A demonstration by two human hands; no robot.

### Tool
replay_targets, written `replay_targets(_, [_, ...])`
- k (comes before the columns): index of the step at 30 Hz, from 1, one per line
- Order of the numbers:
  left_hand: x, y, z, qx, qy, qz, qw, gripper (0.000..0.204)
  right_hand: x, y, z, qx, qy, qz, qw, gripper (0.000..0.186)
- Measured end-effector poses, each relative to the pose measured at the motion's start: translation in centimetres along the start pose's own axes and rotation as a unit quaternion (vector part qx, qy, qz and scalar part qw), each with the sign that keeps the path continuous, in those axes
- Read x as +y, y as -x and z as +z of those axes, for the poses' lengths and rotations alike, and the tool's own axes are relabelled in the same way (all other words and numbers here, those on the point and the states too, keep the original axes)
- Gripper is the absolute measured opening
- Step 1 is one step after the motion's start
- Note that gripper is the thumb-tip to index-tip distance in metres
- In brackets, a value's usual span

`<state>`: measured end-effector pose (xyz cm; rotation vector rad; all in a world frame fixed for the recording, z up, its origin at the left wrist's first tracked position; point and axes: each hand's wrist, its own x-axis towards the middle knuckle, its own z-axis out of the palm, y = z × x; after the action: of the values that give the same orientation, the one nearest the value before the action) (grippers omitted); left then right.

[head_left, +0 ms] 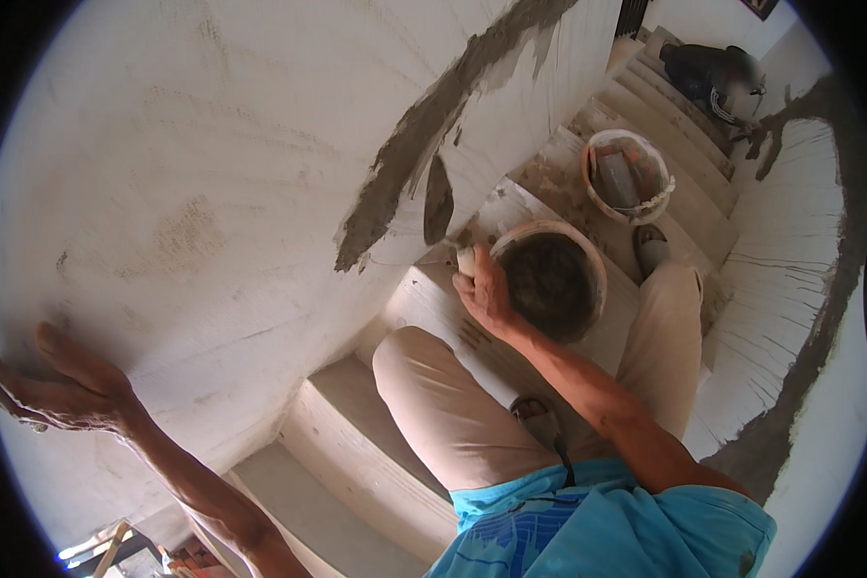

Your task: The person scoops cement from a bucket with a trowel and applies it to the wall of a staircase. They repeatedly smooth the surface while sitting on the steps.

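My right hand [486, 294] is wrapped round the pale handle of a trowel [438, 200]. Its dark, narrow blade points up beside the wall [250, 193]; I cannot tell whether it touches the surface. A rough band of wet grey mortar [395, 173] runs slantwise up that wall, just beyond the blade. Right beside my right hand stands a round bucket [547, 226] with dark mortar inside. At the far left my left hand [72, 385] is raised by the wall with fingers stretched and apart, holding nothing.
Stairs [356, 453] run between two walls. Further up stands a second bucket [592, 188] holding a grey block and reddish pieces. Another person [708, 72] bends over at the upper right. More mortar [800, 385] bands the right wall. Red bricks [197, 561] lie at bottom left.
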<state>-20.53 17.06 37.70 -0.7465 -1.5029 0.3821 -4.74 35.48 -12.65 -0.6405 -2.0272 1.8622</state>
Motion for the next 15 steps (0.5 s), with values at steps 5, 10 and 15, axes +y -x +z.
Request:
replay_targets(5, [-3.0,1.0,0.7,-0.009,-0.033,-0.006,0.999,0.070,-3.0,-3.8,0.7,0.002,-0.074,0.060,0.995,0.027])
replay_targets(10, [-3.7,1.4,0.4,-0.020,-0.050,-0.002,0.999,0.071,-4.4,-1.1,2.7,0.007,0.058,-0.071,0.996,0.029])
replay_targets(15, [-2.1,1.0,0.2,-0.015,-0.037,-0.013,0.999,0.072,-3.1,2.1,2.2,-0.001,0.051,-0.101,0.994,0.033])
